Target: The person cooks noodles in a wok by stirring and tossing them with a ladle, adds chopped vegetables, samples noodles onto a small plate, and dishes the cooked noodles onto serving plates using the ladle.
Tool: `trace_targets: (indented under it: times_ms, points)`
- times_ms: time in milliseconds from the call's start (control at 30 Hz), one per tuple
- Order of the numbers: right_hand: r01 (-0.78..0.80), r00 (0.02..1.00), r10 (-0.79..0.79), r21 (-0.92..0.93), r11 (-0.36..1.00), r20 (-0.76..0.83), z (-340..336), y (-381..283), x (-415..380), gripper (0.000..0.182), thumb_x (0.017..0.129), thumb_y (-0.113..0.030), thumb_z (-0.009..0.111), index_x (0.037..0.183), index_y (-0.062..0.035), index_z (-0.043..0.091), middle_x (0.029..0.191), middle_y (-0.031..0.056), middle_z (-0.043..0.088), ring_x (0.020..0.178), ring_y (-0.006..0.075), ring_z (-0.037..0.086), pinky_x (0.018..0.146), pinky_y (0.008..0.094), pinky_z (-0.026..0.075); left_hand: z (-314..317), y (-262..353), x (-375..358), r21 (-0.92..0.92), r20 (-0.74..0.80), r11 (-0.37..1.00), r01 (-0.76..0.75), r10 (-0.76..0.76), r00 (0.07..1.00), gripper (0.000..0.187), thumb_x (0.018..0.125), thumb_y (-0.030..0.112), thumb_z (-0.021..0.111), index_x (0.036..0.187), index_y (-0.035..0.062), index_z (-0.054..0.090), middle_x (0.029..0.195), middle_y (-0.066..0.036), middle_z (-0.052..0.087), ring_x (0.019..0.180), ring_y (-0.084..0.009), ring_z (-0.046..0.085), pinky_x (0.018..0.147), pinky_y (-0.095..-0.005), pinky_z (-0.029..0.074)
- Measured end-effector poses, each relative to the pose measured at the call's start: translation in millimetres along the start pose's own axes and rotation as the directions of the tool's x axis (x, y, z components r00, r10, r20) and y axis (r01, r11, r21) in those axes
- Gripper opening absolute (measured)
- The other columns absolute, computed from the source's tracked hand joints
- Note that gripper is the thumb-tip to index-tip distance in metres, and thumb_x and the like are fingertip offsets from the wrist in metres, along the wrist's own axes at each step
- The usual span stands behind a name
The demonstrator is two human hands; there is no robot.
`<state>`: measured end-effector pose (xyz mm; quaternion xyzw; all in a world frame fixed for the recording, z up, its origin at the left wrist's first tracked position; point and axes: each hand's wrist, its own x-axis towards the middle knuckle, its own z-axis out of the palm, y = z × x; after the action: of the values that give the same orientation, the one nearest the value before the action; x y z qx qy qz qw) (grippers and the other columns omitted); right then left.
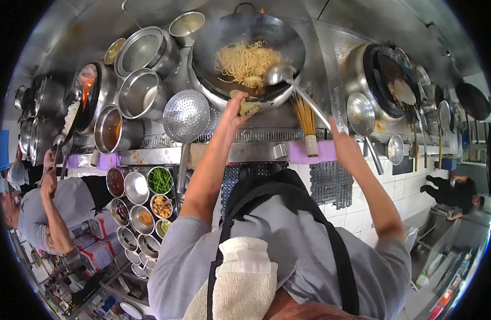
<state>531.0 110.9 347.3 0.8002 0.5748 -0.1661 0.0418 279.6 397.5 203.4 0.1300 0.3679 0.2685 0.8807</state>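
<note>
A dark wok sits on the burner, with pale noodles piled in its middle and light steam above. My left hand is closed on a folded greenish cloth at the wok's near rim; the part of the wok under the cloth is hidden. In my right hand is the long handle of a metal ladle. Its bowl lies inside the wok, touching the right side of the noodles. A bamboo brush rests on the counter between my two arms.
A perforated skimmer and several metal pots stand left of the wok. Bowls of ingredients, including chopped greens, line my left side. Another wok and skimmer are right. A co-worker handles another wok at far left.
</note>
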Motion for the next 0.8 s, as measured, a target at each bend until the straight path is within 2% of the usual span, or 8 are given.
trace_targets:
  times_ms: [267, 300, 367, 467, 567, 667, 767, 800]
  points:
    - [0.181, 0.772, 0.184, 0.487, 0.854, -0.609, 75, -58, 158, 0.058, 0.094, -0.014, 0.056, 0.148, 0.0018, 0.041, 0.094, 0.0339, 0.068, 0.086, 0.0471, 0.069, 0.077, 0.0508, 0.055, -89, -56, -128, -0.074, 0.094, 0.996, 0.042, -0.035, 0.995, 0.052, 0.095, 0.035, 0.059, 0.128, -0.0050, 0.055, 0.116, -0.025, 0.066, 0.104, -0.0383, 0.068, 0.085, -0.0504, 0.060]
    - [-0.029, 0.949, 0.262, 0.776, 0.630, -0.178, 70, -75, 170, 0.057, 0.093, -0.013, 0.056, 0.147, 0.0028, 0.042, 0.086, 0.0305, 0.069, 0.070, 0.0386, 0.070, 0.065, 0.0458, 0.056, -93, -64, -140, -0.124, 0.103, 0.990, 0.061, -0.048, 0.993, 0.053, 0.095, 0.035, 0.058, 0.129, -0.0051, 0.055, 0.118, -0.025, 0.065, 0.106, -0.0390, 0.067, 0.086, -0.0522, 0.059]
    - [-0.155, 0.988, 0.049, 0.971, 0.183, 0.149, 30, -104, 147, 0.051, 0.093, -0.010, 0.055, 0.141, 0.0058, 0.047, 0.071, 0.0209, 0.064, 0.053, 0.0268, 0.064, 0.050, 0.0405, 0.051, -102, -69, -162, -0.217, 0.119, 0.971, 0.102, -0.077, 0.990, 0.054, 0.095, 0.036, 0.056, 0.129, -0.0055, 0.055, 0.121, -0.026, 0.063, 0.110, -0.0405, 0.065, 0.089, -0.0558, 0.058]
    - [-0.078, 0.994, -0.053, 0.962, 0.261, 0.095, 8, -87, 116, 0.045, 0.094, -0.008, 0.055, 0.136, 0.0055, 0.050, 0.061, 0.0093, 0.053, 0.044, 0.0178, 0.053, 0.041, 0.0363, 0.043, -116, -71, -159, -0.244, 0.082, 0.966, 0.084, -0.066, 0.994, 0.055, 0.092, 0.034, 0.060, 0.131, -0.0052, 0.054, 0.123, -0.024, 0.062, 0.113, -0.0411, 0.063, 0.095, -0.0622, 0.053]
    - [0.245, 0.954, 0.015, 0.809, 0.534, -0.299, 36, -70, 179, 0.043, 0.095, -0.007, 0.054, 0.137, 0.0025, 0.050, 0.060, 0.0040, 0.048, 0.041, 0.0162, 0.046, 0.039, 0.0352, 0.039, -89, -60, -147, -0.174, 0.030, 0.983, 0.054, -0.050, 0.998, 0.055, 0.092, 0.035, 0.062, 0.133, -0.0010, 0.053, 0.124, -0.021, 0.062, 0.113, -0.0409, 0.063, 0.099, -0.0664, 0.049]
    - [0.005, 0.997, 0.065, 0.918, 0.397, -0.034, 23, -90, 231, 0.048, 0.095, -0.008, 0.054, 0.142, 0.0014, 0.047, 0.060, 0.0057, 0.050, 0.040, 0.0170, 0.047, 0.039, 0.0361, 0.039, -42, -33, -114, -0.144, 0.065, 0.988, 0.055, -0.046, 0.997, 0.050, 0.095, 0.037, 0.060, 0.132, 0.0042, 0.052, 0.125, -0.020, 0.061, 0.112, -0.0411, 0.063, 0.098, -0.0698, 0.047]
    - [0.026, 0.976, -0.207, 0.908, 0.417, 0.067, 12, -103, 217, 0.050, 0.095, -0.010, 0.055, 0.144, 0.0005, 0.046, 0.062, 0.0083, 0.053, 0.040, 0.0179, 0.048, 0.040, 0.0369, 0.041, -9, -13, -76, -0.096, 0.125, 0.994, 0.046, -0.033, 0.992, 0.047, 0.095, 0.040, 0.059, 0.126, 0.0054, 0.054, 0.122, -0.019, 0.061, 0.110, -0.0421, 0.063, 0.096, -0.0737, 0.046]
    - [0.225, 0.956, -0.291, 0.752, 0.620, -0.047, 24, -94, 211, 0.055, 0.093, -0.007, 0.056, 0.147, -0.0037, 0.045, 0.069, 0.0158, 0.061, 0.052, 0.0275, 0.062, 0.050, 0.0425, 0.049, 5, -6, -69, -0.101, 0.089, 0.993, 0.053, -0.044, 0.995, 0.045, 0.094, 0.036, 0.059, 0.125, 0.0045, 0.054, 0.119, -0.018, 0.062, 0.108, -0.0409, 0.063, 0.097, -0.0716, 0.046]
